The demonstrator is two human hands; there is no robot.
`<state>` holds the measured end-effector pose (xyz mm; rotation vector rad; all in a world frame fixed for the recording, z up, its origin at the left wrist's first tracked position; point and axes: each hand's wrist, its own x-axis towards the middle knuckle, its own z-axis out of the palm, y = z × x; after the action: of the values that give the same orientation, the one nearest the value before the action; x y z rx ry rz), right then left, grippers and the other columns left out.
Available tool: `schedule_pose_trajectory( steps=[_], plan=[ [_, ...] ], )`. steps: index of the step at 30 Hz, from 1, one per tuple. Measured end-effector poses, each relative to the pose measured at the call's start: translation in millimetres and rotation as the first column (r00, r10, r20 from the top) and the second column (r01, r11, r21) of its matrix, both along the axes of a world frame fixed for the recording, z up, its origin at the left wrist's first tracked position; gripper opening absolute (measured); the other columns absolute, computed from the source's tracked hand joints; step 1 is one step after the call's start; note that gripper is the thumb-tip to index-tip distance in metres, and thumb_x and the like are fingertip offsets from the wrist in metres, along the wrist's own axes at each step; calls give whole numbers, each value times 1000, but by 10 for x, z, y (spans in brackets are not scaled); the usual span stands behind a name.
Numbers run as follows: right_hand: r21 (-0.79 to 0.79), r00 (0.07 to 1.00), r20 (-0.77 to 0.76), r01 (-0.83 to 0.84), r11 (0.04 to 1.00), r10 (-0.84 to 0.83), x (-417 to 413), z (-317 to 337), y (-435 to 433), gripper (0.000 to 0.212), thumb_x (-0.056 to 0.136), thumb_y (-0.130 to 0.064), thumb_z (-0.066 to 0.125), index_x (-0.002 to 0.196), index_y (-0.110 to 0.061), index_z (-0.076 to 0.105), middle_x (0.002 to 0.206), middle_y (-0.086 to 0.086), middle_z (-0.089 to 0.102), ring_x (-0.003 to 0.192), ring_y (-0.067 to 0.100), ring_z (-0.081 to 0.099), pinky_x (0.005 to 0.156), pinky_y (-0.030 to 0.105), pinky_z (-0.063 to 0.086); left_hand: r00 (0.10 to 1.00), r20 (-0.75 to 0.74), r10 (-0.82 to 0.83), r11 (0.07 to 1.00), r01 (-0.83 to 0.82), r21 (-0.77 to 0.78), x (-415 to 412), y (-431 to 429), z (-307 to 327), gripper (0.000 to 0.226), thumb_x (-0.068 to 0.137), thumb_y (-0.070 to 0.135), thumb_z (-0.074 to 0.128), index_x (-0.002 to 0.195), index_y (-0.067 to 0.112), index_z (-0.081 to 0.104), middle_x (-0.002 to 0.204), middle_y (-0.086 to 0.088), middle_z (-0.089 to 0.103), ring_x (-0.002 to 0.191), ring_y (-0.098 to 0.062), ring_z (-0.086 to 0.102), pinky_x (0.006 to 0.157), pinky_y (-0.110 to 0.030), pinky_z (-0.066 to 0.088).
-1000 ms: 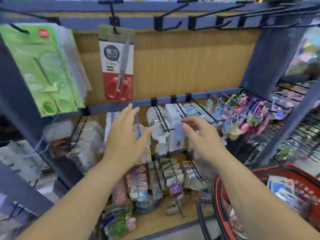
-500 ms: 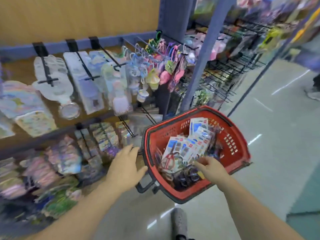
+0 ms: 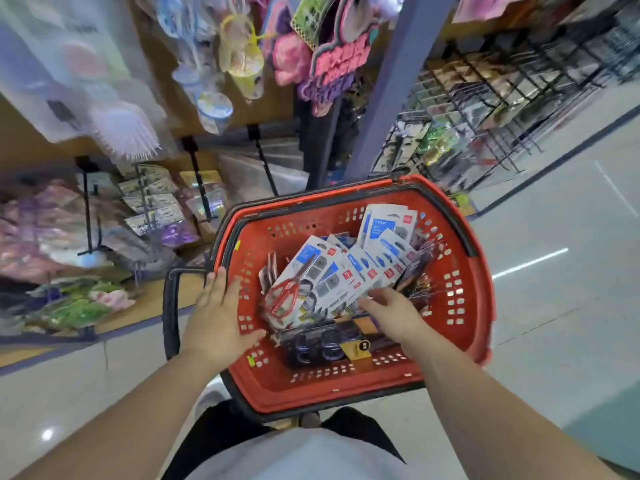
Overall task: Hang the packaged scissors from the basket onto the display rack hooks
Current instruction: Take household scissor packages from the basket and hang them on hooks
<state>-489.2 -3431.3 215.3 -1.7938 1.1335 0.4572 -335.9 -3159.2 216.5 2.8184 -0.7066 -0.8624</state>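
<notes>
Moved nearer the red basket [image 3: 311,386], the left grip [image 3: 218,317] lies flat and spread on its near-left rim; the right grip [image 3: 391,313] reaches inside onto the packaged scissors [image 3: 332,275], hold unclear; pick-up seems next.

The view has swung down from the display rack [image 3: 379,98] to the red basket [image 3: 479,271], which now fills the centre. The left hand [image 3: 221,313], raised at the rack a second ago and beside the black basket handle [image 3: 169,306] half a second ago, now lies flat, fingers spread, on the basket's left rim. The right hand [image 3: 391,315] has moved from the rack into the basket, its fingers touching the lower edges of the white-and-blue packaged scissors [image 3: 332,271].
</notes>
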Motion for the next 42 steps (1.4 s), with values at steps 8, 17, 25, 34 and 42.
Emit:
schedule_pose_trajectory(
  steps=[8,17,25,34,42],
  plan=[
    [-194,788,-339,-593,781,514,102,-338,-77,38,93,-46,67,130,-37,67,134,0,64,132,31,46,105,43,39,999,35,-24,996,21,87,-71,31,-187,131,79,69,77,168,19,-6,167,-6,-38,157,-24,-30,132,-41,-3],
    [-239,599,-460,-794,558,655,123,-322,-80,8,96,-42,64,97,-34,63,116,0,69,128,27,48,105,45,32,995,97,35,999,-35,5,-126,-112,-140,96,87,61,73,164,25,28,176,-13,-2,163,-32,-6,130,-54,1],
    [-371,483,-333,-857,358,810,228,-36,-36,17,99,-40,61,107,-30,71,112,0,71,122,25,55,107,43,34,933,-251,-257,965,233,-121,-383,-826,-52,88,87,57,77,158,21,41,161,-3,45,146,-25,44,120,-38,36],
    [-540,469,-271,-797,270,840,262,276,-176,24,101,-42,55,108,-27,74,104,-3,71,118,25,50,101,43,33,867,-404,-291,951,216,-220,-381,-1194,-183,44,91,31,81,129,12,69,119,-2,71,105,-19,64,84,-27,46],
    [-694,815,286,-187,695,505,87,297,-399,37,93,-35,74,124,-15,69,115,5,68,113,27,59,100,42,46,924,-381,9,934,-144,-327,-193,-1024,-204,32,92,20,81,123,18,74,108,6,74,99,-18,70,84,-27,52]
  ],
)
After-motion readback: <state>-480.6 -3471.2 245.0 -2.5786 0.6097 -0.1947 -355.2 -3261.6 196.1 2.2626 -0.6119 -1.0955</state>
